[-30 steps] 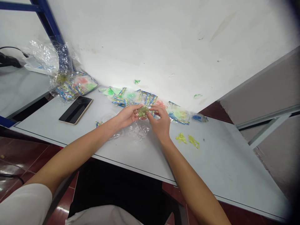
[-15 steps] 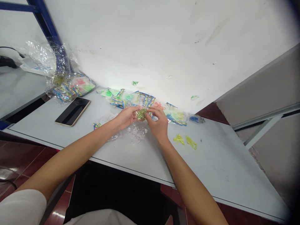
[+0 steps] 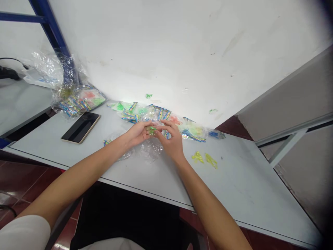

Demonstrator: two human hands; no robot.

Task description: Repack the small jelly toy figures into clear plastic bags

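Left hand (image 3: pixel 137 134) and right hand (image 3: pixel 170 139) closed together on a small translucent green piece (image 3: pixel 151 130), held over a white table (image 3: pixel 234 180). Foil-edged plastic packets (image 3: pixel 140 113) lie along a white wall (image 3: pixel 182 45); two yellow gel shapes (image 3: pixel 204 159) lie right, a black smartphone (image 3: pixel 80 127) left. Dark red tile floor (image 3: pixel 26 180) below.

A small translucent yellow-green jelly piece (image 3: pixel 151 130), irregularly shaped, sits pinched between the left hand (image 3: pixel 138 134) and right hand (image 3: pixel 171 139).

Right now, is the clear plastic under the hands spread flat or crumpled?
Crumpled: the plastic lies in folds below the left hand and right hand.
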